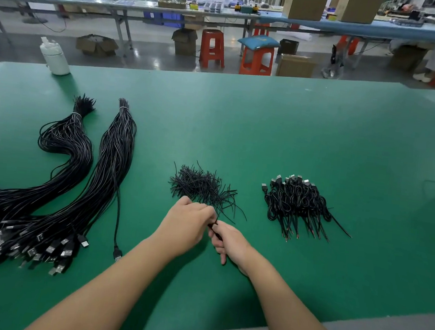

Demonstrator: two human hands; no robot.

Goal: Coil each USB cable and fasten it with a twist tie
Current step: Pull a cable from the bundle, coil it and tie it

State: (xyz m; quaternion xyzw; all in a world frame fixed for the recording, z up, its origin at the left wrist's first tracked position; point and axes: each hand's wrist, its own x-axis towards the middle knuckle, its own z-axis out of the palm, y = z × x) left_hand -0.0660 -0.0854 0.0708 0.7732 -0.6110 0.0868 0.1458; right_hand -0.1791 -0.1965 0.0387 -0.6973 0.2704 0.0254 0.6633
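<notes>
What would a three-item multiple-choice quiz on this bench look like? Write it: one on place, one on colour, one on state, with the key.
1. Where is the pile of coiled cables?
A. right of the twist ties
B. left of the long bundles
C. on a stool

2. What colour is the table?
A. blue
B. green
C. grey

3. What is the right hand doing?
A. lying flat
B. gripping a black cable
C. holding the bottle

Key: 1 A, the pile lies right of the ties; 2 B, the mat is green; 3 B, its fingers curl round the black cable, with the left hand beside it.
</notes>
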